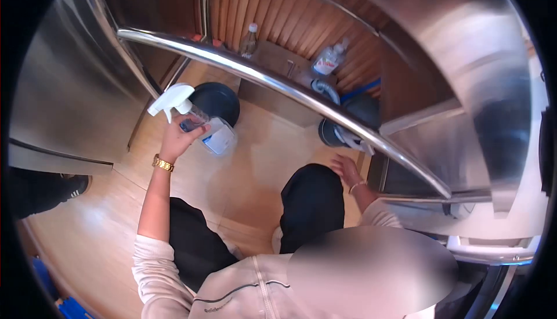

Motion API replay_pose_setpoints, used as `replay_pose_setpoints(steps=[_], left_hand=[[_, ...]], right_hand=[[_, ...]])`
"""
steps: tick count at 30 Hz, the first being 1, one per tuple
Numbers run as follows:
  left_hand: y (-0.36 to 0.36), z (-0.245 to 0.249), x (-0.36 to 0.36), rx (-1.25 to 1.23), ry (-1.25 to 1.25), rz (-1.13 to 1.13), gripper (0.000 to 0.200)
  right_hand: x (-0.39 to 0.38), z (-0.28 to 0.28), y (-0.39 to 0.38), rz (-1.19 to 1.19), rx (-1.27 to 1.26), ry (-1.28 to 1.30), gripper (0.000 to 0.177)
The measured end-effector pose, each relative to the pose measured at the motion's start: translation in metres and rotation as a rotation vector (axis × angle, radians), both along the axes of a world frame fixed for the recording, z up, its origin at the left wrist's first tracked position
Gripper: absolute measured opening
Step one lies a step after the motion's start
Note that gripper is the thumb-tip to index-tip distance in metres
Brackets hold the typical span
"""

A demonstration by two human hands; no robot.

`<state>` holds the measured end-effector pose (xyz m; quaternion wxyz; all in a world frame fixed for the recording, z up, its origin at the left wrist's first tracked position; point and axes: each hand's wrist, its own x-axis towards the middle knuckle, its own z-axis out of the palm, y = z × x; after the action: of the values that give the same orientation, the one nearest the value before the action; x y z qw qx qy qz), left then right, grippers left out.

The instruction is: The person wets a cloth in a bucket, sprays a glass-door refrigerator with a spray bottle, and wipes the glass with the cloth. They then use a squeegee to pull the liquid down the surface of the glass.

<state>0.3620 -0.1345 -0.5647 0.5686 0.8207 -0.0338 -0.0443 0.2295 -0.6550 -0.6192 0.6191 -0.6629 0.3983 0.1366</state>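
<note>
My left hand [181, 138] grips a clear spray bottle [198, 116] with a white trigger head [174, 98], held tilted above the floor. Just beyond it on the floor is a white and blue pack or container [219, 137], whose kind I cannot make out. It lies beside a black bucket [219, 104], partly hidden by the bottle. Beside my right knee, my right hand [347, 170] holds nothing, and its fingers are apart.
A chrome rail [278, 81] crosses in front of me. Behind it, a box-like ledge [267, 95] bears a glass bottle [249, 40] and a labelled plastic bottle [329, 59]. A grey hose [326, 90] runs near a dark bin [329, 133]. At left, another person's shoe [79, 185] shows.
</note>
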Motion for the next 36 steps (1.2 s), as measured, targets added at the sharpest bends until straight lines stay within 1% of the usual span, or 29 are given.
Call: replay_pose_setpoints(steps=[1, 2, 4, 5, 6, 7, 8, 9, 10, 12, 13, 16, 17, 18, 19, 21, 22, 23, 24, 25, 26, 27, 28, 29, 31, 32, 33, 34, 36], left_hand=[[-0.005, 0.002, -0.001, 0.023, -0.033, 0.000, 0.033], [-0.013, 0.007, 0.001, 0.056, -0.067, 0.010, 0.033], [-0.027, 0.012, -0.001, 0.049, -0.131, -0.002, 0.033], [-0.034, 0.015, -0.003, 0.051, -0.157, -0.015, 0.033], [-0.038, 0.017, -0.007, 0.051, -0.177, -0.031, 0.033], [-0.039, 0.018, -0.010, 0.081, -0.248, -0.030, 0.035], [-0.038, 0.021, -0.014, 0.109, -0.243, -0.021, 0.036], [-0.038, 0.024, -0.017, 0.136, -0.242, -0.017, 0.037], [-0.039, 0.026, -0.017, 0.159, -0.242, -0.014, 0.038], [-0.035, 0.017, -0.016, 0.203, -0.324, -0.009, 0.042], [-0.033, 0.016, -0.017, 0.217, -0.342, -0.008, 0.042], [-0.026, 0.015, -0.024, 0.193, -0.328, -0.014, 0.043], [-0.023, 0.016, -0.024, 0.176, -0.312, -0.018, 0.043], [-0.022, 0.017, -0.023, 0.176, -0.296, -0.030, 0.043], [-0.023, 0.019, -0.024, 0.185, -0.275, -0.031, 0.043], [-0.018, 0.017, -0.025, 0.236, -0.278, -0.011, 0.046], [-0.020, 0.022, -0.025, 0.173, -0.303, 0.006, 0.046], [-0.020, 0.024, -0.026, 0.193, -0.314, 0.024, 0.044], [-0.019, 0.025, -0.021, 0.176, -0.369, 0.024, 0.042], [-0.020, 0.022, -0.017, 0.149, -0.365, 0.027, 0.041], [-0.020, 0.025, -0.016, 0.148, -0.354, 0.016, 0.044], [-0.020, 0.024, -0.014, 0.173, -0.416, 0.028, 0.047], [-0.022, 0.028, -0.012, 0.196, -0.478, 0.038, 0.049], [-0.023, 0.034, -0.011, 0.193, -0.392, -0.009, 0.052], [-0.022, 0.061, -0.015, 0.225, -0.385, -0.024, 0.050], [-0.025, 0.074, -0.019, 0.237, -0.379, -0.044, 0.050], [-0.025, 0.090, -0.024, 0.202, -0.380, -0.043, 0.049], [-0.026, 0.104, -0.032, 0.220, -0.355, -0.030, 0.049], [-0.024, 0.139, -0.046, 0.281, -0.313, 0.011, 0.050]], right_hand=[[-0.013, -0.014, -0.016, -0.312, 0.019, 0.013, 0.048], [-0.005, -0.025, -0.032, -0.614, 0.052, 0.026, 0.051], [0.018, -0.068, -0.066, -0.656, -0.053, -0.160, 0.050], [0.025, -0.074, -0.073, -0.683, -0.111, -0.248, 0.050], [0.032, -0.076, -0.080, -0.788, -0.086, -0.263, 0.050], [0.045, -0.074, -0.078, -0.893, -0.057, -0.274, 0.050], [0.052, -0.079, -0.077, -1.001, -0.023, -0.284, 0.050], [0.054, -0.075, -0.084, -0.874, -0.071, -0.244, 0.047], [0.053, -0.070, -0.081, -0.926, -0.033, -0.311, 0.047], [0.055, -0.057, -0.079, -1.018, 0.043, -0.450, 0.046], [0.061, -0.086, -0.111, -1.028, -0.159, -0.483, 0.047], [0.064, -0.098, -0.148, -1.283, -0.223, -1.067, 0.045], [0.059, -0.076, -0.134, -1.297, -0.327, -1.146, 0.040], [0.054, -0.038, -0.116, -1.304, -0.426, -1.224, 0.036], [0.039, 0.009, -0.096, -1.366, -0.026, -1.346, 0.041], [0.003, 0.008, -0.103, -0.999, -0.631, -1.027, 0.047], [-0.017, 0.013, -0.092, -0.916, -0.858, -0.856, 0.040], [-0.036, 0.018, -0.080, -0.845, -1.081, -0.678, 0.034], [-0.044, 0.032, -0.049, -0.717, -1.072, -0.859, 0.030], [-0.049, 0.037, -0.028, -0.590, -1.055, -1.044, 0.027], [-0.061, 0.027, -0.014, -0.459, -1.024, -1.032, 0.023], [-0.065, 0.017, -0.009, -0.329, -0.989, -1.028, 0.021], [-0.055, -0.002, -0.011, -0.175, -0.880, -1.079, 0.021], [-0.047, -0.014, -0.015, -0.016, -0.781, -1.106, 0.021], [-0.016, 0.054, 0.060, 0.276, -0.517, -0.739, 0.024], [-0.004, 0.036, 0.056, 0.575, -0.472, -0.728, 0.029], [0.011, 0.068, 0.092, 0.664, -0.212, -0.721, 0.025], [0.025, 0.082, 0.124, 0.675, -0.100, -0.709, 0.018], [0.055, 0.123, 0.163, 0.869, -0.053, -0.481, 0.014]])
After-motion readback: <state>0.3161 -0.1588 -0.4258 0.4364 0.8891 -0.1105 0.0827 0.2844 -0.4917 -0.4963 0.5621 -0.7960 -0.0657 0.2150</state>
